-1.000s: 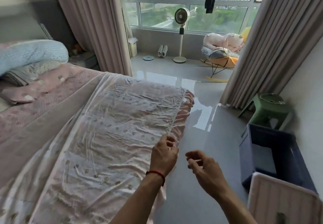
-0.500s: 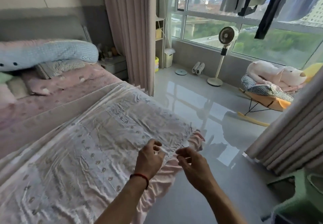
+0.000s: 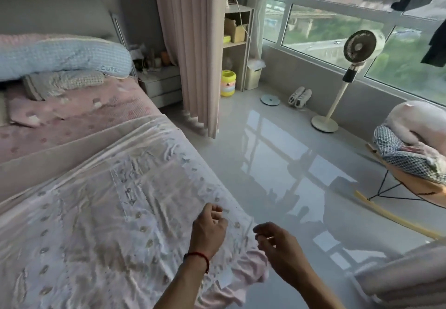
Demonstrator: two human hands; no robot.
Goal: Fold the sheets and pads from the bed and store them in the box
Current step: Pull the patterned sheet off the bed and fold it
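A: Fingers (image 3: 216,209) of the left hand (image 3: 209,230) curled, tips pinched together above the sheet (image 3: 101,224). Looks like a thread or a thin edge between them, too fine to be sure. Hand sits over the near right corner of the bed (image 3: 72,144).

B: Why that corner?

A: Probably where the fold starts. Sheet lies flat and wrinkled across the near half of the bed, so lifting a corner would let it double over. That's a judgement.

B: Right hand?

A: Right hand (image 3: 281,252) just right of the left one, apart from it, hanging past the bed edge over the floor (image 3: 265,164). Its fingers (image 3: 261,232) are curled too, thumb to forefinger, on something pale and small. Can't tell what. Not touching the sheet as far as I can see.

B: Anything under the sheet?

A: Pink ruffled fabric (image 3: 246,270) spilling off the corner below both hands, likely a pad or second sheet. Far left, a blue quilt (image 3: 60,57) and pillows piled at the headboard, kept off the working area.

B: The box?

A: Not in view. Right side only has a standing fan (image 3: 359,48) and a rocking chair (image 3: 410,171) by the window.

B: Progress?

A: Early. Nothing folded yet.
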